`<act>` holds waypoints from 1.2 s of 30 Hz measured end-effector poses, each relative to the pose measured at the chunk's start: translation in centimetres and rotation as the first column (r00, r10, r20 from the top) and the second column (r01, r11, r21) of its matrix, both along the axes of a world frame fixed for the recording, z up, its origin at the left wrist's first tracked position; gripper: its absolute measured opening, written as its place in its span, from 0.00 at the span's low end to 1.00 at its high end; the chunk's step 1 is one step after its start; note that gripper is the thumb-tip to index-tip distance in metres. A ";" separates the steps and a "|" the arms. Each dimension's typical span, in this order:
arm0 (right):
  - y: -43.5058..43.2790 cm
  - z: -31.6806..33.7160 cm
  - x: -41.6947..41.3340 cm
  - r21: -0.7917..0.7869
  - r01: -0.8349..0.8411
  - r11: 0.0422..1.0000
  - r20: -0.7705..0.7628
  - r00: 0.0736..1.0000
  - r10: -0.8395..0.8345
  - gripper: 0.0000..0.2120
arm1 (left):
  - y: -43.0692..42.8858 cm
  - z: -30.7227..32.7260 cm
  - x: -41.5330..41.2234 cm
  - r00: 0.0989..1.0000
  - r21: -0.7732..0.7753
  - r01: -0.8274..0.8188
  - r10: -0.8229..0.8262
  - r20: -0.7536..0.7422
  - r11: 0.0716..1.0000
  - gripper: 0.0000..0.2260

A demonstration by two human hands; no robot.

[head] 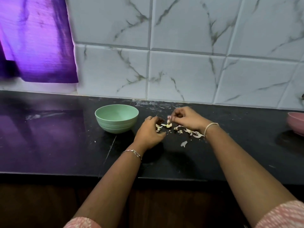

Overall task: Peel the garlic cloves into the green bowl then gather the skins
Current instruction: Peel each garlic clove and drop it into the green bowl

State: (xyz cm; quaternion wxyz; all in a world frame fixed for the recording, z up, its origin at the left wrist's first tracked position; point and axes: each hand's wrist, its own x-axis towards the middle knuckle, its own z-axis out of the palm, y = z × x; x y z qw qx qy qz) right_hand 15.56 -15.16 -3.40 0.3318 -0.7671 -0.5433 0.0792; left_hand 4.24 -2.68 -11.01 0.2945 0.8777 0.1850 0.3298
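Gleaming black counter [49, 145] under marble-veined wall tiles [181, 38]; purple curtain [36, 38] left.

pink bowl [296, 123] cut off at rt edge, bowl contents hidden

A black counter [49, 145] runs the width of the view, glossy enough to mirror a purple glow on its left part. Behind it stands a wall of white marble-look tiles [189, 46] with grey veins. A purple curtain [36, 38] hangs at the upper left (its hem ends just above the counter). A pink bowl [296, 123] sits at the far right edge, partly cut off.
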 end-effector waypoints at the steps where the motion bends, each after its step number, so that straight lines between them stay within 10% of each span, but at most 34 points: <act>1: 0.0 -0.2 0.0 0.093 0.036 0.995 -0.085 0.996 -0.028 0.09 | -0.1 0.0 0.1 0.999 -0.024 0.011 -0.011 0.033 1.000 0.17; 13: 1.8 -3.3 -1.4 0.212 0.203 0.956 -0.601 0.799 -0.037 0.16 | 0.2 1.0 0.1 0.957 -0.235 0.100 -0.028 0.289 0.967 0.08; 26: 3.1 -5.0 -2.7 0.390 0.385 0.836 -0.687 0.727 -0.014 0.08 | 0.6 0.7 0.8 0.921 -0.586 0.213 0.040 0.388 0.782 0.05; 36: 2.9 -5.5 -2.2 0.396 0.398 0.827 -0.701 0.713 -0.008 0.04 | 0.8 0.5 0.7 0.948 -0.566 0.197 -0.009 0.318 0.801 0.03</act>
